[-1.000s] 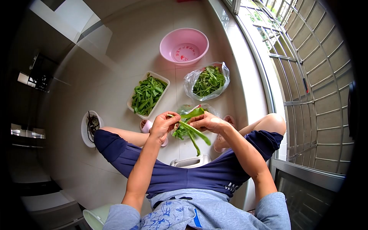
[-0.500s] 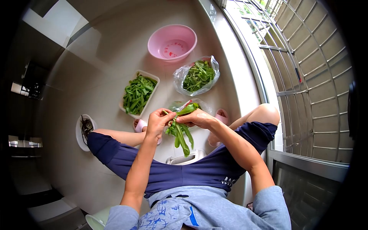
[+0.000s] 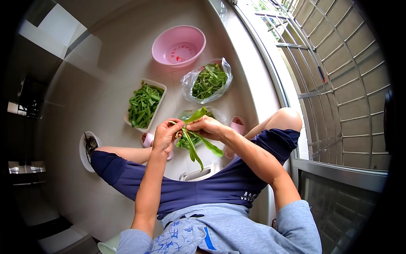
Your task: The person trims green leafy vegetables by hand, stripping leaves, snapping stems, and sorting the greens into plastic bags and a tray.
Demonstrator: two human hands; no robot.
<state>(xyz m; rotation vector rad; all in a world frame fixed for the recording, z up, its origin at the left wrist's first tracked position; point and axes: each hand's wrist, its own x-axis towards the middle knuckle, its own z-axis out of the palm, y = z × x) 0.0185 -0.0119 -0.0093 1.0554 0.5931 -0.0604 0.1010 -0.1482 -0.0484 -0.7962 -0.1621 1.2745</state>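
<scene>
Between my knees, my left hand (image 3: pixel 165 133) pinches the stem end of a leafy green plant (image 3: pixel 191 146). My right hand (image 3: pixel 207 127) has its fingers closed on the leaves of the same plant, close beside the left. Long leaves hang down from the hands and one points up to the right. Behind and below them lies a clear plastic bag (image 3: pixel 218 115) with more greens, partly hidden by my hands. Further forward are a white tray (image 3: pixel 162 101) heaped with cut green leaves (image 3: pixel 143 106) and another clear bag (image 3: pixel 188 88) full of greens (image 3: pixel 209 80).
A pink basin (image 3: pixel 179 45) stands on the floor at the front. To the left is a white basket (image 3: pixel 86 157) with dark, thin strands, beside my knee. A barred window (image 3: pixel 334 84) and its ledge run along the right. A white stool edge (image 3: pixel 202 172) shows below my hands.
The view has shifted, so the floor objects appear further left. Both hands keep hold of greens; the leaves, bunched together half a second ago, now spread apart.
</scene>
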